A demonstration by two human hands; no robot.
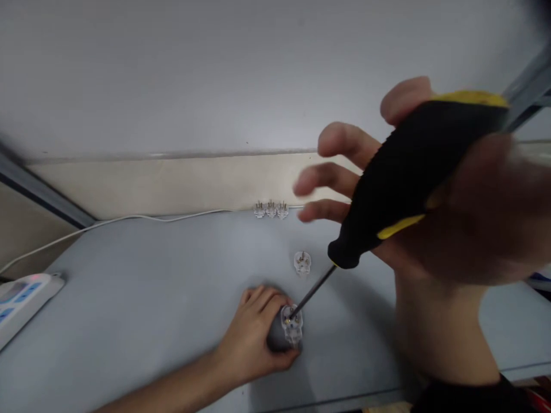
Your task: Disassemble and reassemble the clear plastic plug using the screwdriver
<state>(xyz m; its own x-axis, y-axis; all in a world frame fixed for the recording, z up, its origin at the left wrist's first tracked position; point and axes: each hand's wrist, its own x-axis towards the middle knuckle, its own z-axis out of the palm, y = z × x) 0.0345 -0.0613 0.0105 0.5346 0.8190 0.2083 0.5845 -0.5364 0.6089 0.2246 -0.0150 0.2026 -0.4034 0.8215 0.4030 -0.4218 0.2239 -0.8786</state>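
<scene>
Screwdriver (413,166) foremost, its handle held loosely by the right hand (469,235) (fingers splayed and half-curled, blurred), shaft slanting down to the clear plug (293,331) at the table (172,275). Left hand (252,332) grasps that plug between thumb and fingers, pins up. Beyond: second plug (302,262) alone, then three more plugs (271,211) side by side near the wall (193,183), cable (167,219) running along the table's back edge.

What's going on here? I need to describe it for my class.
A person steadies a clear plug piece with the left-hand grip at the gray table. The right-hand grip is loosely spread at the handle of a black-and-yellow screwdriver, its tip down at that piece. A similar piece lies just beyond, and three more sit in a row at the back.
</scene>
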